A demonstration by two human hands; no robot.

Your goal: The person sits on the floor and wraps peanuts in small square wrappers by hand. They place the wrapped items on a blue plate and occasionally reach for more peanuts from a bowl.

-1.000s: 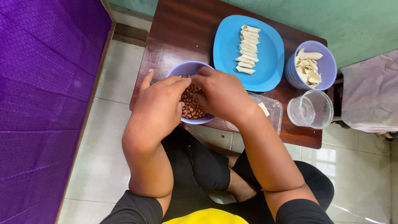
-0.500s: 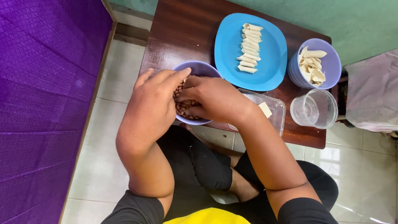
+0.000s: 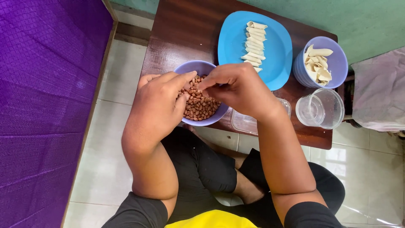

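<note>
Left hand: the left hand (image 3: 158, 103) rests over the left rim of the purple bowl of peanuts (image 3: 201, 104), fingers curled together, thumb stretched toward the other hand; whether it pinches a nut I cannot tell.
Right hand: the right hand (image 3: 240, 86) hovers over the bowl's right side, fingertips bunched tight together above the peanuts, seemingly nipping something small, hidden by the fingers.
Peanuts: red-skinned, heaped in the bowl, which stands at the near edge of the dark wooden table (image 3: 185, 38), slightly overhanging toward the lap.
Plate: a blue plate (image 3: 270, 50) near the far edge carries a row of folded pastry pieces (image 3: 254, 45).
Far bowl: a second purple bowl (image 3: 335, 63) at the right edge holds loose pastry wrappers (image 3: 318, 63).
Others: a clear cup (image 3: 320, 109) and a clear plastic container (image 3: 244, 122) stand at the near right edge.
Risk: with the bowl so close to the near edge, a downward press from either wrist could likely tip it and spill peanuts onto the tiled floor (image 3: 105, 169).
</note>
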